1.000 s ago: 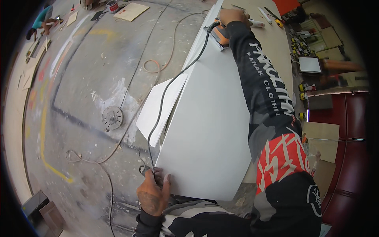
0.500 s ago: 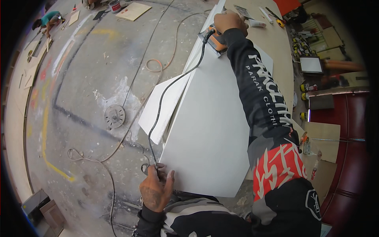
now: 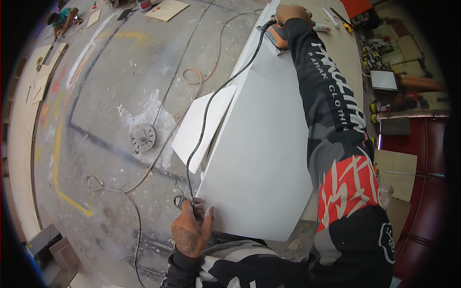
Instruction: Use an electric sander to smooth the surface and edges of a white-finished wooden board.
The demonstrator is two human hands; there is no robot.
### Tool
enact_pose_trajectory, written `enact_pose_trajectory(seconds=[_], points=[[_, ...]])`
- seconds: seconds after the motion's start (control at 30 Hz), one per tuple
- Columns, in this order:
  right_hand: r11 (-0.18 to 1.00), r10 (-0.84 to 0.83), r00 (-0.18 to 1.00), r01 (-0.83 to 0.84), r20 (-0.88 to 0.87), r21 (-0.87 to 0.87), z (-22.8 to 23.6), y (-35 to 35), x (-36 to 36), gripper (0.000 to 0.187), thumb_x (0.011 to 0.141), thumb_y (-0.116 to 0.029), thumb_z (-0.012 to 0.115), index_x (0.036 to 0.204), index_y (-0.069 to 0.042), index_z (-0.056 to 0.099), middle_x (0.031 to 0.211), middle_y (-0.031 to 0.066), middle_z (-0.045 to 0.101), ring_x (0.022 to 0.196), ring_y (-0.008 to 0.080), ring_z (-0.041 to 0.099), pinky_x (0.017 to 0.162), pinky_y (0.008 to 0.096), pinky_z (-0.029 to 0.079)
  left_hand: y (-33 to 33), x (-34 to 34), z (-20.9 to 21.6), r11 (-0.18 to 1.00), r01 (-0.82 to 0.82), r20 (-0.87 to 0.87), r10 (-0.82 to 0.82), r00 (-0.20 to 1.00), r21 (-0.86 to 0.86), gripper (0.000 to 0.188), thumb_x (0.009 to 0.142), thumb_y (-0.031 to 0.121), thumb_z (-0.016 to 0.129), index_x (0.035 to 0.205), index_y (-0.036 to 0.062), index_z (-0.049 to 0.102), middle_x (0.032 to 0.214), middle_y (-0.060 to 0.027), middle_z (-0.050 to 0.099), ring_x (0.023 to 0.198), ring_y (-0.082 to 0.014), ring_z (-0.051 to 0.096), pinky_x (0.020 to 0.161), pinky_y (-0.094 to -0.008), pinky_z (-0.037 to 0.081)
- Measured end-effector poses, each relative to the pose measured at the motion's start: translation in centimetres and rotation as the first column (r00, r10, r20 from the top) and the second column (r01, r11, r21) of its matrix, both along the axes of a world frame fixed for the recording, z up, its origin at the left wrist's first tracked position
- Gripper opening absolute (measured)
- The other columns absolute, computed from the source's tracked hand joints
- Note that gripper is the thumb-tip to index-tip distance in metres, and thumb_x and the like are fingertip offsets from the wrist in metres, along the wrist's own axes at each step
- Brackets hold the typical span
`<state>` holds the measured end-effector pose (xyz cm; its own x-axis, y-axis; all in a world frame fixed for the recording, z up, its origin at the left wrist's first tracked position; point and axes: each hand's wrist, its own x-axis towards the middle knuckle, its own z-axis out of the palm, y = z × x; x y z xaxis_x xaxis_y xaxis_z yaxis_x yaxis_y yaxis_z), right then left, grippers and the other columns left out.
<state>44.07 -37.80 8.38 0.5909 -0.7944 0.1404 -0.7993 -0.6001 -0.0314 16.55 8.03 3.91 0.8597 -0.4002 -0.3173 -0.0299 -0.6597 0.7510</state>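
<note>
The right hand is wrapped over the top of an orange-and-black, box-shaped power sander, though its far fingers are hidden; just under that grip, the sander sits at the far end of a large, smooth, flat white panel. The left hand has thumb and fingers curled loosely round a long, black, flexible cable, beside the panel's near corner; whether the thumb also presses the panel, I cannot tell.

The cable looks like the chief hazard: it runs slack between the two grips, so it could snag on the panel's left edge, or tug the tool askew if the left grip slips. With the right arm in its dark printed sleeve stretched so far, uneven pressure could tip the sander and gouge the white face. The thin, white, angular sheet, ahead of the left grip, could be dragged by the cable crossing it.

Counted: two hands, one sander, one black cable, one large panel, one angular sheet, one pale wooden tabletop right of the right grip, and one round, grey, slotted disc ahead and left of the left grip
</note>
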Motion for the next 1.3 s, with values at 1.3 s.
enact_pose_trajectory(seconds=[1.3], points=[[0.984,0.074,0.961,-0.113,0.267,0.136,-2.3,4.3,-5.4,0.043,0.086,-0.045,0.055,0.123,-0.03,0.071,0.145,0.0108,0.052,0.128,0.038,0.053,0.109,0.0449,0.043,3.3,-1.7,0.4,0.947,-0.177,-0.252,0.108,0.962,-0.268,0.023,0.096,0.014,0.072,0.101,-0.0029,0.058,0.088,-0.0085,0.067,0.076,-0.0105,0.061,0.067,-0.0265,0.051]])
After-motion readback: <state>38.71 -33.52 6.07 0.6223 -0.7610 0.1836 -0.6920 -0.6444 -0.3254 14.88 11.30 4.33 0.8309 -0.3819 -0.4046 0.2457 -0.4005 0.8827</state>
